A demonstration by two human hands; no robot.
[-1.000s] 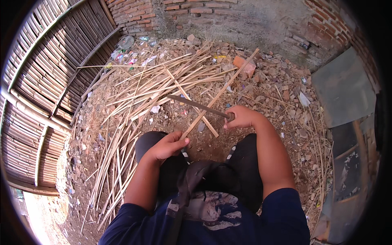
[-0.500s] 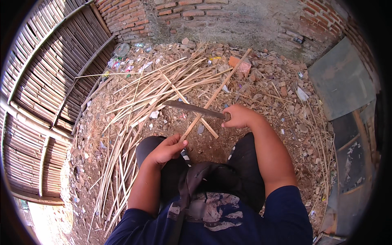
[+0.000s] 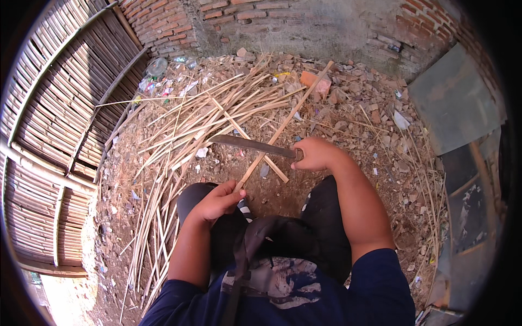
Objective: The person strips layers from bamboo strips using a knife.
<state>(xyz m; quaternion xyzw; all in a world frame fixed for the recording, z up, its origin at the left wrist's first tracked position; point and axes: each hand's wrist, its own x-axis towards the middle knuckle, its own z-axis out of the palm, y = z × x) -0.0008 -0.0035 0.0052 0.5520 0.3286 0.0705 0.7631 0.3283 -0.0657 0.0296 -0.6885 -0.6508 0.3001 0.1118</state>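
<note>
My left hand [image 3: 220, 202] grips the near end of a long split bamboo strip [image 3: 285, 120], which slants away toward the upper right. In my right hand [image 3: 316, 154] is the handle of a machete [image 3: 253, 145], its dark blade pointing left and lying across the strip. Whether the edge bites into the bamboo I cannot tell. Beneath them a shorter bamboo strip [image 3: 232, 118] lies crosswise on the ground. A large heap of pale split strips [image 3: 185, 136] spreads over the ground to the left.
On the left stands a bamboo-slat wall [image 3: 60, 119]; a brick wall [image 3: 283, 30] closes the far side. An orange brick [image 3: 316, 83] lies among rubble near the strip's far end. Grey sheets [image 3: 455, 100] lean at the right. Scraps of litter lie about.
The machete and my right hand have shifted slightly left. My left hand keeps its hold on the strip, and the whole view has moved a little.
</note>
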